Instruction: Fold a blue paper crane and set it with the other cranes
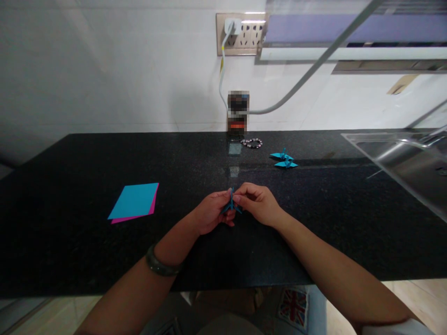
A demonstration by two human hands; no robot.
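The left hand (209, 215) and the right hand (257, 203) meet at the middle of the black bench (87, 251), and both pinch one small blue folded paper (231, 204) between their fingertips. The paper stands with its long axis upright; its thin tip points to 12 o'clock, and two short points spread low toward 5 and 7 o'clock. At 9 o'clock from the hands lie flat paper sheets (134, 201), blue on pink. At 1 o'clock sit two finished blue cranes (284, 159), just beside each other. Near them, at 12 o'clock, lies a bead bracelet (252, 143). Behind is a white wall with a socket strip (240, 35). A metal sink (401, 158) is at 3 o'clock.
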